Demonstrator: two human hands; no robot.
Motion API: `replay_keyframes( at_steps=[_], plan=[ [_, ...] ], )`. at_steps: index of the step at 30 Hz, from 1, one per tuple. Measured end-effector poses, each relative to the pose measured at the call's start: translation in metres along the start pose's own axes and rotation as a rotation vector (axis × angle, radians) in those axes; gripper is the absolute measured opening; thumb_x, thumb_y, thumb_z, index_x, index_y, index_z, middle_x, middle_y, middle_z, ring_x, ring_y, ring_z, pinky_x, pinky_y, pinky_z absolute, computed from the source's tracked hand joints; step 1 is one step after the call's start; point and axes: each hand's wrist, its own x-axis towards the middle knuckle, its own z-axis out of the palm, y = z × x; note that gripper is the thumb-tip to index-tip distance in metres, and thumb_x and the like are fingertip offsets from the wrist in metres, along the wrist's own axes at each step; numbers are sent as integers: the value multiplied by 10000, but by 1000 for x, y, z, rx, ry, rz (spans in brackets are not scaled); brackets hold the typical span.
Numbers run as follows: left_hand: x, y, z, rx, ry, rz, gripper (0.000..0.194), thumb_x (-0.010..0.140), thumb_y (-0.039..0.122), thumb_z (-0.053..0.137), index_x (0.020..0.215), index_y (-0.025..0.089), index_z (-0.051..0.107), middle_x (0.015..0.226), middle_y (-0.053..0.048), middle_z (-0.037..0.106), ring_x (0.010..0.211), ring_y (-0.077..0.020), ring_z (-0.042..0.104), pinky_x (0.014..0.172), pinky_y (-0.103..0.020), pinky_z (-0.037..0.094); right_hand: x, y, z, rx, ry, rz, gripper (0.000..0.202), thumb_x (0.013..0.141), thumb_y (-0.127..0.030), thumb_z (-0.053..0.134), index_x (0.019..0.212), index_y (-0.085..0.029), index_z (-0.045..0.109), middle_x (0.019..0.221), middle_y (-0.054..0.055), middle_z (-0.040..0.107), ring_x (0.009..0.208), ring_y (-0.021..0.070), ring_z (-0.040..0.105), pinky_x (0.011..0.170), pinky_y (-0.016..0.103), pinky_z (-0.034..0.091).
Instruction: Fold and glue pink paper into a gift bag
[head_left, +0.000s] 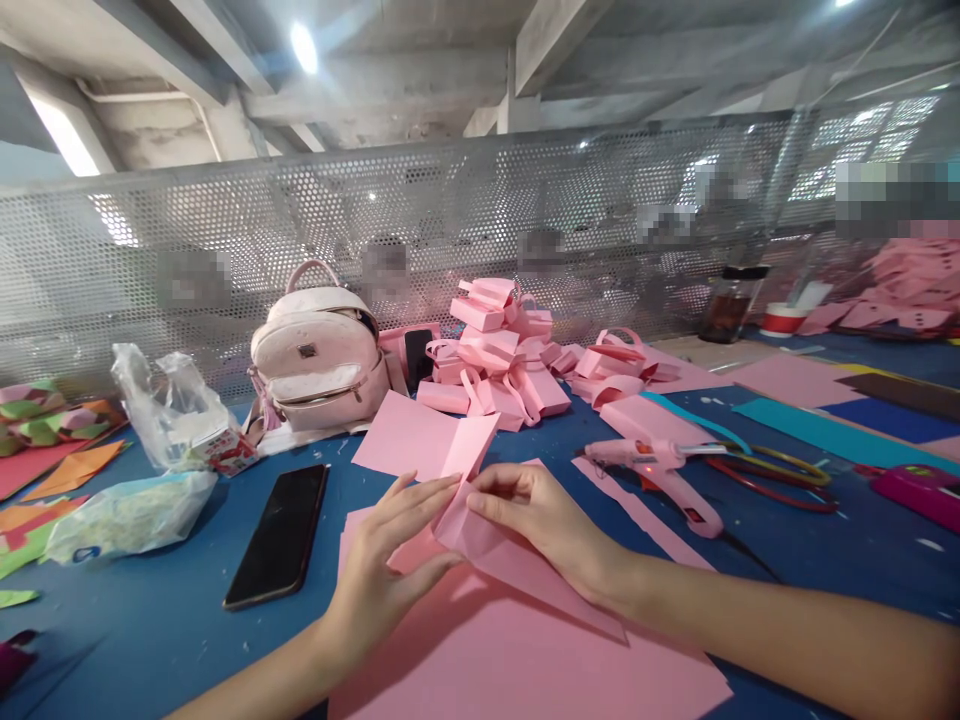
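A folded sheet of pink paper (517, 572) is held up between both hands, its crease standing upright. My left hand (384, 548) steadies its left side, fingers stretched along the fold and thumb lower down against the paper. My right hand (541, 515) pinches the fold's upper part between thumb and bent fingers. Beneath them lie larger pink sheets (480, 670) on the blue table. Just beyond, another pink sheet (397, 436) lies flat. A pink hot glue gun (660, 462) rests to the right of my right hand, with a small red light on it.
Folded pink paper pieces (499, 350) are heaped at the back beside a pale pink backpack (319, 350). A black phone (277, 535) and plastic bags (135, 515) lie left. A dark drink jar (731, 305), coloured strips (840, 435) and a magenta tool (919, 492) are right. Perforated metal panels stand behind.
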Motion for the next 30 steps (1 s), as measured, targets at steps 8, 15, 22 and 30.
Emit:
replay_keyframes(
  at_steps=[8, 15, 22, 30],
  plan=[
    [1, 0, 0, -1, -16, 6, 547, 927, 364, 656, 1439, 375, 465, 1354, -46, 648, 1233, -241, 629, 1145, -544, 384, 0, -1, 0, -31, -5, -18, 243, 744, -439, 793, 782, -201, 762, 808, 11, 727, 800, 158, 630, 782, 278, 479],
    [1, 0, -1, -9, -26, 4, 551, 926, 369, 656, 1441, 378, 461, 1348, -50, 652, 1229, -247, 631, 1144, -563, 375, 1, 1, 0, -30, -7, -17, 236, 737, -432, 798, 782, -204, 762, 813, 11, 729, 801, 160, 635, 783, 279, 482],
    [1, 1, -1, -12, -19, -6, 556, 917, 368, 667, 1435, 393, 467, 1339, -50, 658, 1221, -256, 637, 1127, -584, 388, 0, 1, 1, -20, 5, -18, 218, 730, -426, 803, 785, -218, 770, 822, 5, 736, 819, 160, 644, 792, 273, 486],
    [3, 3, -2, -21, -8, -18, 503, 929, 379, 645, 1414, 366, 510, 1334, -71, 660, 1209, -267, 645, 1137, -585, 373, -2, 2, 0, -40, -15, 6, 300, 737, -499, 795, 789, -205, 776, 823, 19, 727, 808, 169, 626, 767, 284, 470]
  ],
)
